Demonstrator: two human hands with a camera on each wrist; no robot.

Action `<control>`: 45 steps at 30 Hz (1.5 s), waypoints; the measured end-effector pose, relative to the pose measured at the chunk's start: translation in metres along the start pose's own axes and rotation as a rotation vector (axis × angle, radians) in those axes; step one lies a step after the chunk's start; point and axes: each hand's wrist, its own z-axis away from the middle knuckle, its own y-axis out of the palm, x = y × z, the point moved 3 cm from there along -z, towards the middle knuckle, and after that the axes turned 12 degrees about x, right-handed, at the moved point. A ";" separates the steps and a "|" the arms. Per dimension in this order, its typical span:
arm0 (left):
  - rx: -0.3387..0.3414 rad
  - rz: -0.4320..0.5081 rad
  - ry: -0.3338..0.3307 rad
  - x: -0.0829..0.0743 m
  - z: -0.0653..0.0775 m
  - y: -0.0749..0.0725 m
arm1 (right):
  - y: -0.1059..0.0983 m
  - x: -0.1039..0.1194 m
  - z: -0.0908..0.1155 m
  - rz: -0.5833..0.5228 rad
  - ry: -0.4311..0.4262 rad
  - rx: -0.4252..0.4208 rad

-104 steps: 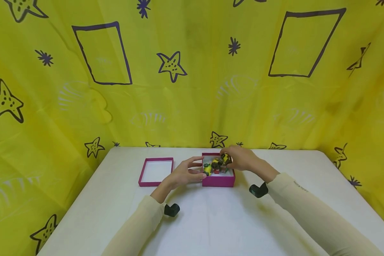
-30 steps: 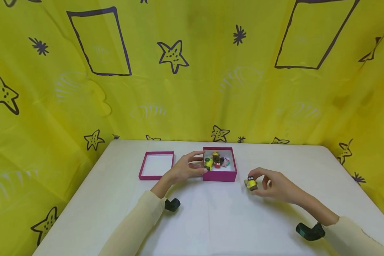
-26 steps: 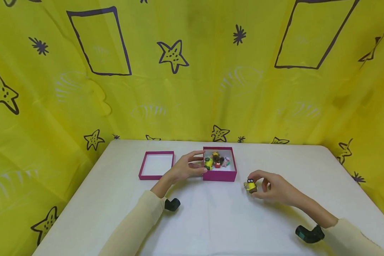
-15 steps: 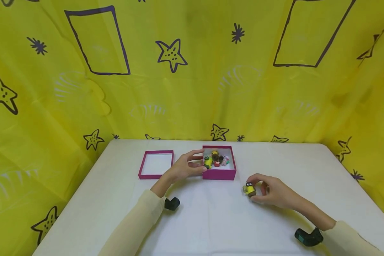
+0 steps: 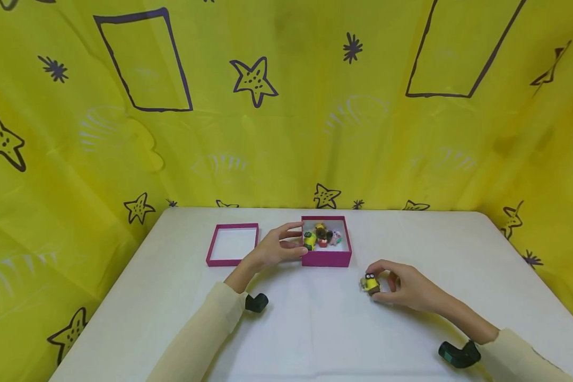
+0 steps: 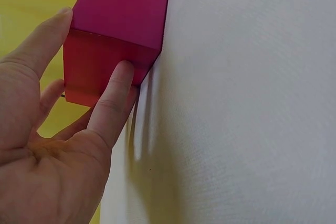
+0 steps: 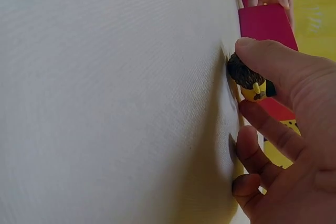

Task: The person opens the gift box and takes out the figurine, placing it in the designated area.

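In the head view my right hand [image 5: 410, 286] pinches a small yellow minion figurine [image 5: 372, 284] with goggle eyes and a brown lower part, between thumb and forefinger, down at the table. The right wrist view has the figurine [image 7: 253, 93] turned to show a dark, ridged part close to the white surface, other fingers loosely bent. My left hand [image 5: 272, 249] lies against the left side of an open magenta box [image 5: 327, 259], fingers spread. Seen from the left wrist, its extended fingers touch the box's side wall [image 6: 97, 66]. Several small toys [image 5: 321, 233] lie inside the box.
Left of the box is its shallow magenta lid [image 5: 223, 263], white inside facing up. Both sit toward the back of a white table [image 5: 310, 329]. A yellow printed curtain [image 5: 296, 132] hangs behind and at both sides.
My right hand has lifted the minion figurine out of the box and brought it right and nearer. In the last second it has sunk slightly. The left hand has stayed at the box.
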 end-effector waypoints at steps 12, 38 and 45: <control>0.010 0.002 0.042 0.001 0.000 0.000 | 0.000 0.002 0.001 0.003 0.025 -0.004; 0.004 0.000 0.020 0.002 -0.002 -0.001 | 0.001 -0.001 0.001 0.000 0.030 -0.004; 0.005 0.001 0.019 0.002 -0.001 -0.001 | 0.001 0.000 0.002 -0.001 0.041 0.000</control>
